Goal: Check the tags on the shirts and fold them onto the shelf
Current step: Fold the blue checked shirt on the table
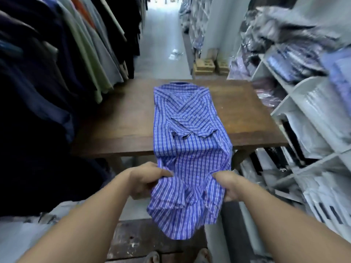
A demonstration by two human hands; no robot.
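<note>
At this moment the blue striped shirt (190, 118) lay lengthwise on the wooden table (117, 122), collar at the far end toward 12 o'clock. Its sides and both short sleeves were folded in across the middle, so the body made one long narrow strip. The lower part ran off the near table edge toward 6 o'clock, and the hem drooped below my hands.

My left hand (150, 179) gripped the strip's left edge, fingers curled under the cloth and thumb on top. My right hand (228, 185) pinched the right edge in the same way, level with the left. Both were just short of the table edge.

I judged this shirt about half folded. The lengthwise folds were in. What was left was to bring the tail up toward the collar, then carry the packet to the white shelf (296, 88) at 3 o'clock, where bagged shirts (296, 59) lay in stacks. No tag showed, so I could not tell whether it was checked. The hanging garments (57, 63) at 9 o'clock may have meant more work to come.
</note>
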